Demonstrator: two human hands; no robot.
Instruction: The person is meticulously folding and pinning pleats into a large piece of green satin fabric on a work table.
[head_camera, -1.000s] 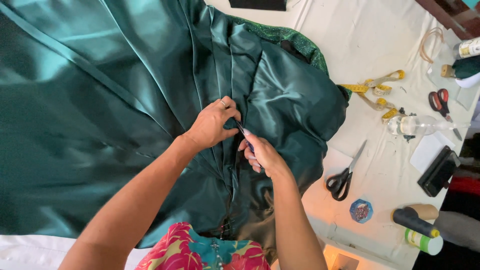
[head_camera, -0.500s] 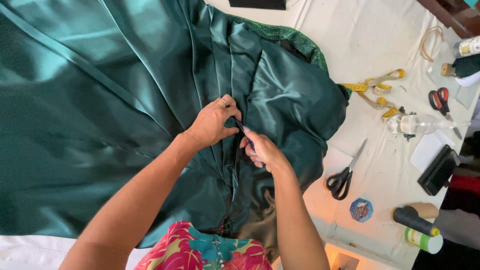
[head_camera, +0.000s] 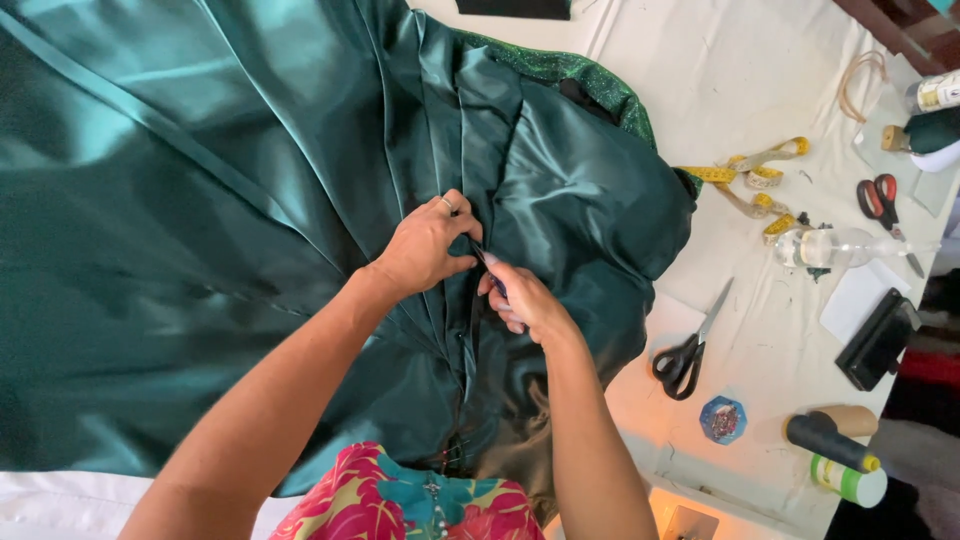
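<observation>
Head view: two bare hands are seen meeting at a pleated seam of a dark green satin garment (head_camera: 250, 200).
Left hand (head_camera: 425, 250): closed, the folded satin is pinched between thumb and fingers.
Right hand (head_camera: 525, 305): closed around a small slim tool (head_camera: 490, 272), its kind cannot be told; the tip is pressed to the seam just beside the left thumb.
Progress: judged as mid-way; pleats are already folded and held, a stretch of seam nearer the body looks unfinished.
Garment position: spread beneath both hands, across the white table (head_camera: 700, 60).
Further out: black scissors (head_camera: 688, 352), yellow tape measure (head_camera: 750, 180), clear bottle (head_camera: 830, 247), red scissors (head_camera: 885, 205).
</observation>
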